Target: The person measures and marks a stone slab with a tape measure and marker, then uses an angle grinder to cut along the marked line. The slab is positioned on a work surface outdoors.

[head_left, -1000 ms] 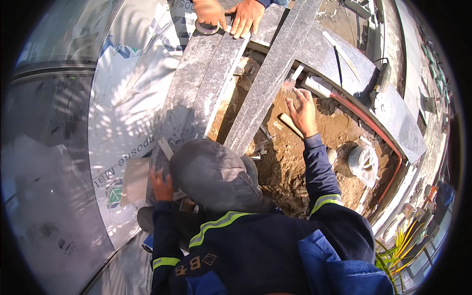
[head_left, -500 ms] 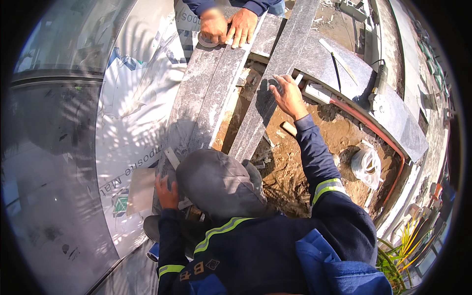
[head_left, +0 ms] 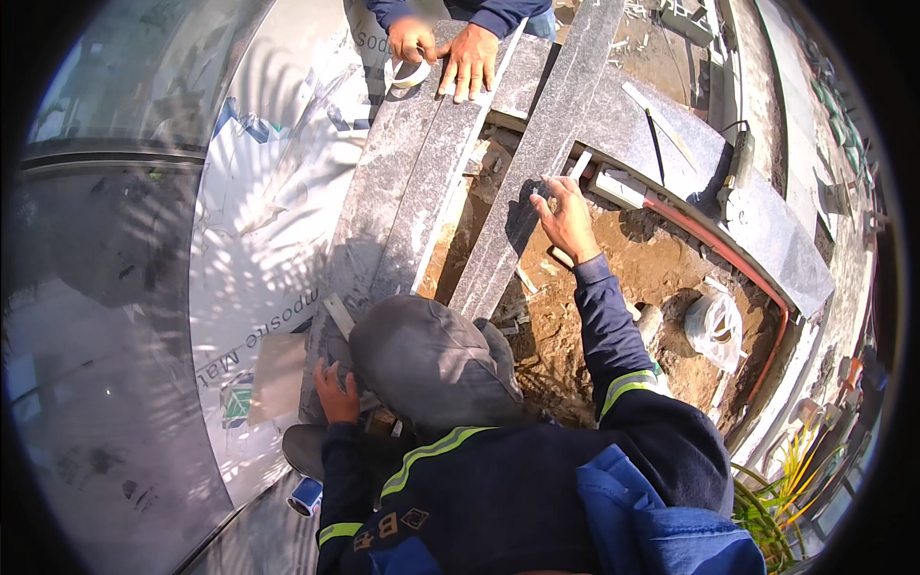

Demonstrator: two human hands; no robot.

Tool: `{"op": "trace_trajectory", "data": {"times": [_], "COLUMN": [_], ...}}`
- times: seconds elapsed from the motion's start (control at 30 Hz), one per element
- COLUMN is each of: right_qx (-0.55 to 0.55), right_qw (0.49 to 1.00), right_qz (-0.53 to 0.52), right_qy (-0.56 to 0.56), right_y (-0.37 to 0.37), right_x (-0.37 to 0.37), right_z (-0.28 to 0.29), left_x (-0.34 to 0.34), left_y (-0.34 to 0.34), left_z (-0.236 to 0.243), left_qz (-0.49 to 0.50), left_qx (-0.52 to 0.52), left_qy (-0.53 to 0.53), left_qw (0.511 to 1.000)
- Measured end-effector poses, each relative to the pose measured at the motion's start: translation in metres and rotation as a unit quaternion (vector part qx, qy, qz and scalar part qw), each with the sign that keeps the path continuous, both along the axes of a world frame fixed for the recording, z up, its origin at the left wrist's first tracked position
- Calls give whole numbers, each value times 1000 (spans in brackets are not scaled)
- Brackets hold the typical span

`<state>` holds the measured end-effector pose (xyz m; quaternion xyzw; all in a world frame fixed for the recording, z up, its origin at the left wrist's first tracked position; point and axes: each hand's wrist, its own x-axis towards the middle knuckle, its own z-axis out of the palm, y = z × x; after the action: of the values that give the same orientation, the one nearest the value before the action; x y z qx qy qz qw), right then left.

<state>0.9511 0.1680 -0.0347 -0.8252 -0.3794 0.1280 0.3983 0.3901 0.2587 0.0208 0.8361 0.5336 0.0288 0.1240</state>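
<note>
My right hand [head_left: 567,222] is at the right edge of a long dark grey stone strip [head_left: 522,206]. Its fingers are bent but apart, with nothing seen in them; whether they touch the stone I cannot tell. Low on the left, my left hand [head_left: 335,393] has its fingers apart beside a pale flat strip [head_left: 338,314], at the near end of two adjoining grey stone slabs [head_left: 393,182]. At their far end, a co-worker's hand [head_left: 412,40] holds a roll of tape [head_left: 412,77]. The co-worker's other hand [head_left: 470,62] lies flat on the stone.
Muddy soil [head_left: 551,355] shows under the strip. An angle grinder [head_left: 738,172] lies on a grey slab, near a pale straight strip [head_left: 661,120]. A reddish pipe [head_left: 714,244] edges the soil, beside a white plastic bag [head_left: 714,326]. A blue can [head_left: 307,495] is at lower left.
My right hand has drawn slightly back toward me along the strip. My left hand has also moved a little nearer. The co-worker's tape roll has tilted, showing more of its ring.
</note>
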Motion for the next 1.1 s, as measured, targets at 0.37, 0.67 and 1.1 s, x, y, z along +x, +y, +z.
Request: {"op": "trace_trajectory", "data": {"times": [0.37, 0.67, 1.1], "right_qx": [-20, -39, -28], "right_qw": [1000, 999, 998], "right_qz": [1, -3, -13], "right_qy": [-1, -24, -55], "right_y": [-29, -23, -47], "right_x": [3, 9, -19], "right_z": [9, 12, -11], "left_x": [13, -13, -38], "left_y": [2, -30, -49], "left_z": [-16, -29, -25], "left_qz": [-20, 33, -151], "left_qx": [9, -79, -130], "left_qy": [-46, 66, 84], "left_qw": [999, 994, 976]}}
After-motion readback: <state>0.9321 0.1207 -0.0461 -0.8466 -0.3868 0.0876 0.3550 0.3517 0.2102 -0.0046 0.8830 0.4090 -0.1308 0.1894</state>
